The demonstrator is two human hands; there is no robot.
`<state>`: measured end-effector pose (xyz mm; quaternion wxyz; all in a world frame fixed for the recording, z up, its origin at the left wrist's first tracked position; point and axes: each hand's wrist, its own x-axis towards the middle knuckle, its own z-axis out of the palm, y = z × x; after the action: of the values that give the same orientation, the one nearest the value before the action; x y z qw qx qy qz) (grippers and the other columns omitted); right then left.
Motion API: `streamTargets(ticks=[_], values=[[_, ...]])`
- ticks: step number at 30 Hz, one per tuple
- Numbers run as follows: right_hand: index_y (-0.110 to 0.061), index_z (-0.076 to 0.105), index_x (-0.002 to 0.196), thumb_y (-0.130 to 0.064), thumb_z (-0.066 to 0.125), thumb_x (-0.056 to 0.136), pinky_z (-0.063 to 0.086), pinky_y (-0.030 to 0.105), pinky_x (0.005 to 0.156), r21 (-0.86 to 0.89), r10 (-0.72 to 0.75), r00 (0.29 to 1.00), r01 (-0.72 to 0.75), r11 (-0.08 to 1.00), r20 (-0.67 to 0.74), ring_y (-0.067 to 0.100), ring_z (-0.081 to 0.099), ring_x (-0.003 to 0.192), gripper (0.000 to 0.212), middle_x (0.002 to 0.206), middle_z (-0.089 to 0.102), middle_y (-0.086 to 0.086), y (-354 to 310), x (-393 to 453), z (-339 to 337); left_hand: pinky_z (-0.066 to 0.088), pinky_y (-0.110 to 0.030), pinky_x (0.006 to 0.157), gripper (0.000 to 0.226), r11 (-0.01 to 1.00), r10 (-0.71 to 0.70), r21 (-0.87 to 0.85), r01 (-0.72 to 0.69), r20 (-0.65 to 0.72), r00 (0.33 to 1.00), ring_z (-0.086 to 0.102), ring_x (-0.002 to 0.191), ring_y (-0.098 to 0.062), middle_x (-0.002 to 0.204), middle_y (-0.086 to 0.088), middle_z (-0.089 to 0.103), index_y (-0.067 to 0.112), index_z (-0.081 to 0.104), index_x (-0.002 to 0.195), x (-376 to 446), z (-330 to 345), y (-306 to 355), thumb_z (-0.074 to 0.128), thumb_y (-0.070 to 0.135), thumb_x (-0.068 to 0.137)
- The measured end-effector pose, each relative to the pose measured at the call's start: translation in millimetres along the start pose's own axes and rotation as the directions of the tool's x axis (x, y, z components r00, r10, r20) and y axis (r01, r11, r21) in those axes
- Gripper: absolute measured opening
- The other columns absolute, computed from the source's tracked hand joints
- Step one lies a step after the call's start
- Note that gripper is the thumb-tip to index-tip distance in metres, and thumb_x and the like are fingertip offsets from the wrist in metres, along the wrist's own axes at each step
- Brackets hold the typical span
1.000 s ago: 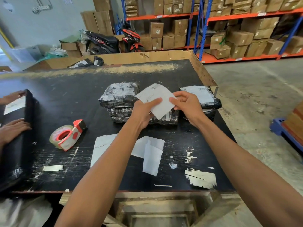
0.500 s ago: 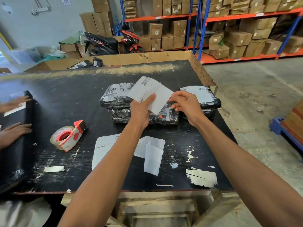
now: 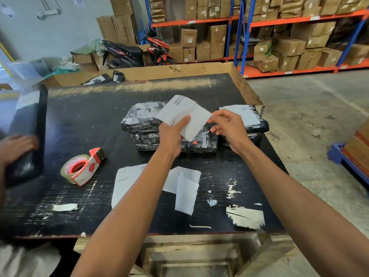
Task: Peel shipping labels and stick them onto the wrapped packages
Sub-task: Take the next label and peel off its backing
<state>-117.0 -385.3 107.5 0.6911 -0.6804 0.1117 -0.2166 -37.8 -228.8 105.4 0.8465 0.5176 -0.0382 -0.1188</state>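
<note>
Shipping label (image 3: 184, 114) between both hands, above the wrapped packages (image 3: 143, 118).

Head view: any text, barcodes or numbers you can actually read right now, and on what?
No text reads clearly.
Label in the left hand: barcode and printed lines, too small.
Label on the right package: barcode, text blurred.
Sheet on the table: print too faint.
Tape dispenser: red print on the roll, unreadable.
Scooter behind: white lettering, blurred.

White label (image 3: 185, 116) w/ barcode; blk pkgs (image 3: 143, 118); red/white tape dispenser (image 3: 85, 166).
</note>
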Motion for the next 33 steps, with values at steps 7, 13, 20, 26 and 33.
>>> streamTargets(ticks=[7,13,20,26,33], values=[[-0.012,0.07,0.09,-0.006,0.064,0.094,0.044,0.021,0.055,0.105,0.001,0.998,-0.008,0.994,0.068,0.011,0.059,0.059,0.009,0.08,0.073,0.005,-2,-1,-3,0.058,-0.031,0.052,0.033,0.984,-0.175,0.032,0.174,0.015,0.985,0.07,0.087,-0.022,0.107,-0.009,0.072,0.008,0.063,0.113,-4,1,4,0.075,-0.002,0.084],[-0.008,0.07,0.088,0.0,0.063,0.093,0.043,0.018,0.054,0.199,-0.024,0.989,-0.005,0.98,0.143,0.011,0.056,0.059,0.012,0.076,0.07,0.007,-6,-4,-1,0.063,-0.035,0.068,0.066,0.861,-0.338,0.381,0.336,-0.065,0.939,0.067,0.087,-0.026,0.11,-0.018,0.063,-0.006,0.049,0.123,-7,1,2,0.086,0.023,0.078],[-0.009,0.071,0.084,0.0,0.065,0.09,0.044,0.02,0.058,0.059,-0.046,0.992,0.039,0.998,0.119,0.01,0.055,0.06,0.012,0.074,0.071,0.005,-2,-2,2,0.056,-0.032,0.072,0.01,0.835,0.198,0.468,-0.288,0.232,0.952,0.067,0.077,-0.021,0.084,-0.01,0.071,0.008,0.07,0.094,-7,6,9,0.073,0.014,0.087],[-0.01,0.073,0.088,-0.007,0.068,0.093,0.049,0.019,0.061,-0.059,-0.119,0.981,0.129,0.99,0.155,0.008,0.06,0.063,0.008,0.074,0.074,0.001,1,-2,8,0.057,-0.03,0.074,0.007,0.798,0.152,0.509,-0.324,0.351,0.924,0.069,0.076,-0.017,0.084,-0.011,0.077,0.011,0.079,0.087,-7,10,12,0.078,0.017,0.084],[-0.012,0.073,0.087,-0.005,0.068,0.092,0.049,0.019,0.063,-0.097,-0.111,0.982,0.127,0.987,0.155,0.008,0.061,0.065,0.01,0.073,0.074,0.0,3,-1,9,0.059,-0.033,0.076,0.009,0.835,0.106,0.494,-0.243,0.289,0.951,0.073,0.077,-0.021,0.083,-0.014,0.077,0.008,0.079,0.086,-6,8,11,0.079,0.015,0.081]])
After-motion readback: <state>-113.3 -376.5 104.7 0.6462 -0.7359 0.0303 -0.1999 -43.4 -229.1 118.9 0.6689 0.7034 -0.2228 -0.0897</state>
